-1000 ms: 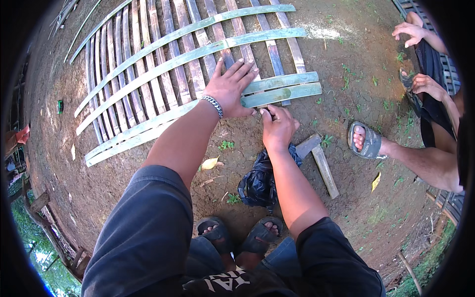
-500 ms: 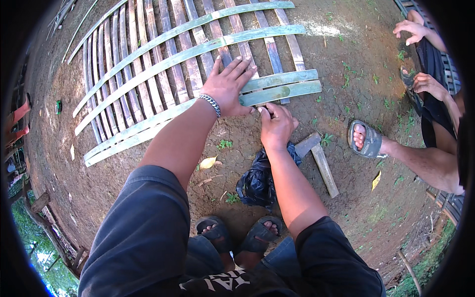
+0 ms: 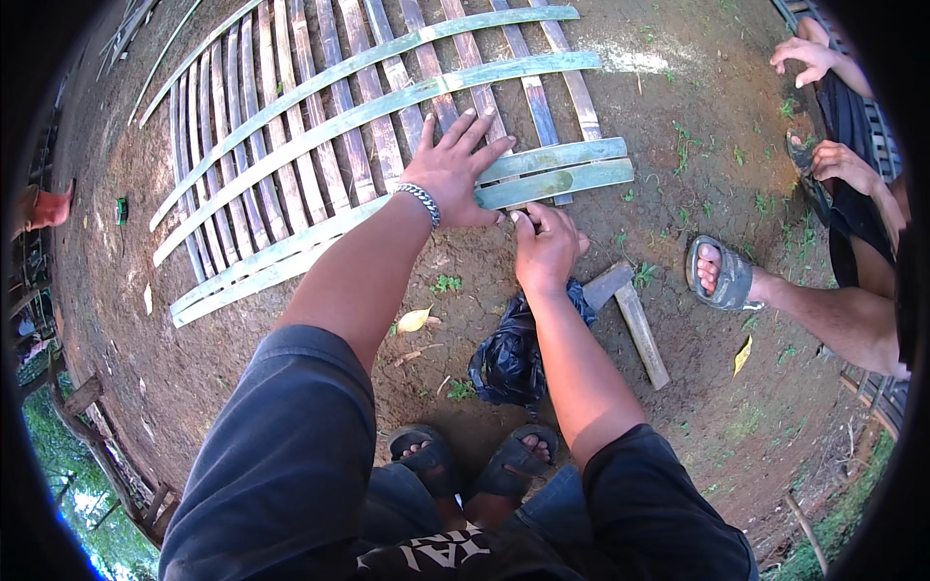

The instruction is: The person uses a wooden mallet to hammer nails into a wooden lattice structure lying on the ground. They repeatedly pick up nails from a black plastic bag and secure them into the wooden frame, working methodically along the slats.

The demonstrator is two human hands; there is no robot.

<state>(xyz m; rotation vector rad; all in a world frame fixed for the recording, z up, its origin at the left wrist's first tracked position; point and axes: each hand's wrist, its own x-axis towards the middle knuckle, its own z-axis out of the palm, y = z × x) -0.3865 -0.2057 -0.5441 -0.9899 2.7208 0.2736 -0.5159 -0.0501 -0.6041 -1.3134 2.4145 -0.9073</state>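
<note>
A lattice of split bamboo lies on the ground, with long pale-green strips (image 3: 599, 175) laid across darker slats (image 3: 536, 102). My left hand (image 3: 450, 172) presses on it palm down, fingers spread over the slats just above the two nearest strips. Against the lower edge of the nearest strip, my right hand (image 3: 548, 254) is closed with its fingers curled. Whatever those fingers pinch is too small or hidden to name. Below my right hand sits a crumpled black plastic bag (image 3: 509, 360). Beside the bag lies a hammer (image 3: 640, 334) with a wooden handle.
At the right, another person's sandalled foot (image 3: 719, 274) rests near the hammer, with that person's hands (image 3: 806, 60) farther up. My own sandals (image 3: 426, 459) are at the bottom. Another foot (image 3: 50, 206) shows at the far left. Yellow leaves (image 3: 414, 320) lie on the soil.
The whole view has shifted slightly, moving the scene a little rightward. Both my hands keep nearly the same place on the bamboo. At the far left, the other person's feet have changed position.
</note>
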